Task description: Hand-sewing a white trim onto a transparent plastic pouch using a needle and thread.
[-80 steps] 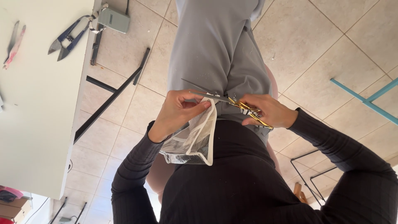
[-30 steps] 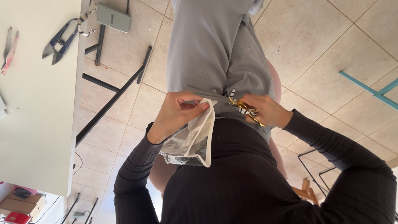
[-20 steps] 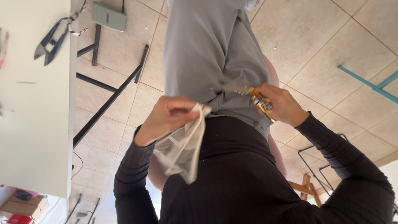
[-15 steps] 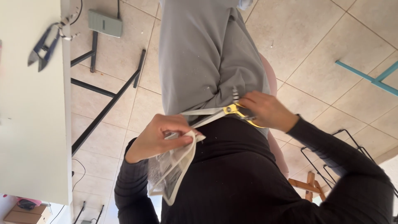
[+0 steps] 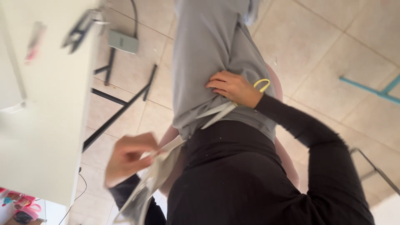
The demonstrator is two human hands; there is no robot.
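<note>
The right hand (image 5: 234, 87) is closed around a pair of scissors (image 5: 227, 110), fingers through the yellow handle loops, with the pale blades pointing away from the wrist and lying flat on the grey trousers just below the hand. The blades look parted, and nothing sits between them. The left hand (image 5: 128, 157) is well apart from it, lower and off to the side, pinching the top edge of a piece of mesh cloth (image 5: 152, 181) that hangs down past the wrist. To handle this well, I would judge it best to keep the scissor tips turned away from the leg and the other hand, and to hold the cloth taut near the pinched edge so that it does not fold over. The cloth is thin, whitish and half see-through, limp and creased, with a darker rim; motion blur hides its weave and exact outline. Beyond the left hand stands a white surface (image 5: 37, 125) with blurred tools near its far end, and tiled floor (image 5: 316, 54) lies beyond the right hand.
</note>
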